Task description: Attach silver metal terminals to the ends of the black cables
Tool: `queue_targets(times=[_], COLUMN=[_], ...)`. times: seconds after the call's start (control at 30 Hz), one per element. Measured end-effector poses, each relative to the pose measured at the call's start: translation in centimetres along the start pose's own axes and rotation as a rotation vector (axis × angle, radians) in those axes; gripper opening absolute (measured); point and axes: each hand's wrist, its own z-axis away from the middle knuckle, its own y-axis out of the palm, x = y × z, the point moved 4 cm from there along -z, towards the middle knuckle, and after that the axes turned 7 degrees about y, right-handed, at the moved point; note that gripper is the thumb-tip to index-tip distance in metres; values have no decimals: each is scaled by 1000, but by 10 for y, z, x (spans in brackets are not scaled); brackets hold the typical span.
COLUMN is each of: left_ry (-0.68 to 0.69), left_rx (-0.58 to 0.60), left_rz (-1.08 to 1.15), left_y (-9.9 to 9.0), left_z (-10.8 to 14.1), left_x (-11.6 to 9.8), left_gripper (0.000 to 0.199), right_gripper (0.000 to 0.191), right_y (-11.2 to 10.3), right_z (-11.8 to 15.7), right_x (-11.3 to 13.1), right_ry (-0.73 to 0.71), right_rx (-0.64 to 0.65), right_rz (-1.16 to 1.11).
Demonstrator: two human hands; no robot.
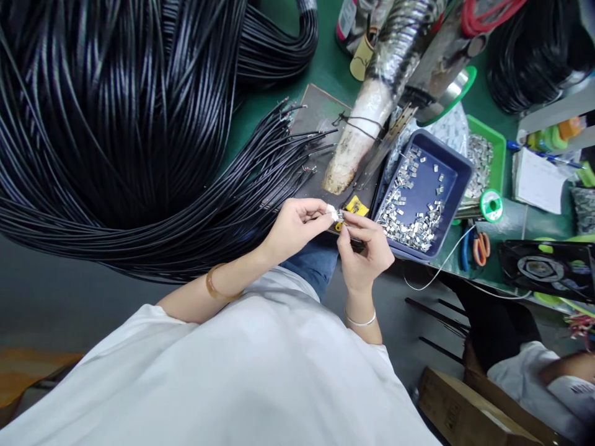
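My left hand (301, 224) is closed in a pinch, thumb against fingers, with a white bit (331, 212) at its fingertips; whether this is tape on a finger or a held piece is unclear. Facing it, my right hand (366, 249) pinches at a small shiny metal piece (340, 215) between the two hands. Its details are too small to make out. A yellow piece (357, 205) lies just beyond the fingertips. To the right, a blue bin (458, 179) holds many small silvery metal connectors (411, 232). Black cables (260, 167) with stripped ends fan out beside my left hand.
A large bundle of black cable (116, 124) covers the left side. A wrapped duct (360, 136) reaches down over the work board (320, 108). Farther right are a green bin (499, 139), a solder spool (491, 205), orange-handled pliers (481, 248) and a fan (543, 269). Another person (534, 371) sits lower right.
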Motion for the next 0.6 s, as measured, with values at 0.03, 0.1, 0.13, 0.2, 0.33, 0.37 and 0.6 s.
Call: queue_targets(times=[0.03, 0.1, 0.13, 0.2, 0.33, 0.37, 0.6], left_ry=[6, 24, 32, 40, 43, 42, 38], left_rx=[-10, -28, -34, -46, -69, -76, -103], left_rz=[5, 13, 10, -11, -77, -89, -137], left_y=[0, 1, 1, 2, 3, 4, 6], left_z=[-1, -3, -4, -6, -8, -9, -11], left_x=[0, 0, 0, -1, -5, -6, -11], left_gripper=[7, 6, 5, 5, 7, 7, 12], right_gripper=[16, 17, 17, 16, 13, 12, 7], right_y=[0, 1, 2, 2, 3, 4, 5], right_z=[-1, -2, -2, -4, -6, -7, -11], right_x=[1, 1, 1, 2, 0, -1, -4], right_ry=[-25, -59, -68, -75, -31, -11, 71], right_rx=[-4, -20, -31, -48, -56, -53, -30], right_rz=[28, 72, 87, 106, 101, 90, 20])
